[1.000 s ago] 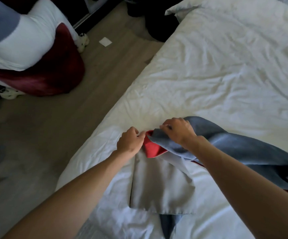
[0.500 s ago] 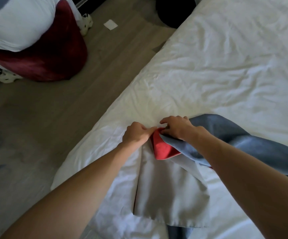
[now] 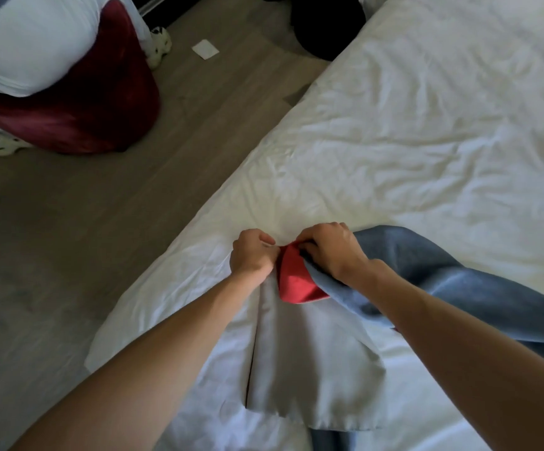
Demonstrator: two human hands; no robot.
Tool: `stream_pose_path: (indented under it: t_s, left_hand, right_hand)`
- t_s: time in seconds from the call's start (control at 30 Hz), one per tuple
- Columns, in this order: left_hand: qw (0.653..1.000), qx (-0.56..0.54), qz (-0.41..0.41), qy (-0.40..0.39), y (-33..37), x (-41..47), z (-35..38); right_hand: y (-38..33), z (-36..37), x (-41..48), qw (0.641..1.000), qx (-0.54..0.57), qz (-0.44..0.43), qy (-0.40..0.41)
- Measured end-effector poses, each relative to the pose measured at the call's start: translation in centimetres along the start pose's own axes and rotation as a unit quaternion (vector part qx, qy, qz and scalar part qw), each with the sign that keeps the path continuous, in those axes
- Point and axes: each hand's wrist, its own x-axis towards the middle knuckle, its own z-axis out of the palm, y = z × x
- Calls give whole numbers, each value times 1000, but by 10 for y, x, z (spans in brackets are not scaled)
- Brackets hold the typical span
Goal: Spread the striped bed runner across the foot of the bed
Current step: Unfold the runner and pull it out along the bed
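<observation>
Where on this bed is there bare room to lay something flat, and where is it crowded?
Free: the white sheet beyond the left hand and right hand, between the bed's floor-side edge and the bed runner; the wooden floor between bed and red pouffe. Crowded: the near corner, where both hands grip the bunched runner.

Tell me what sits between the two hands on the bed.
The head view shows a red fold of the bed runner filling the narrow gap between the left hand and the right hand.

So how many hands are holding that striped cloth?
2. The left hand grips the pale band of the bed runner; the right hand, close beside it, pinches the red and blue folds.
</observation>
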Motion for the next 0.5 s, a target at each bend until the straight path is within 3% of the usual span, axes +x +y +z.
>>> stream_pose_path:
  t_s: [0.23, 0.5]
  left_hand:
    - [990, -68, 93, 82, 44, 11, -50]
    - [951, -152, 216, 162, 110, -8, -104]
  right_hand:
    - [-14, -39, 15, 995, 2, 11, 103]
    - [-48, -97, 30, 975, -32, -17, 217]
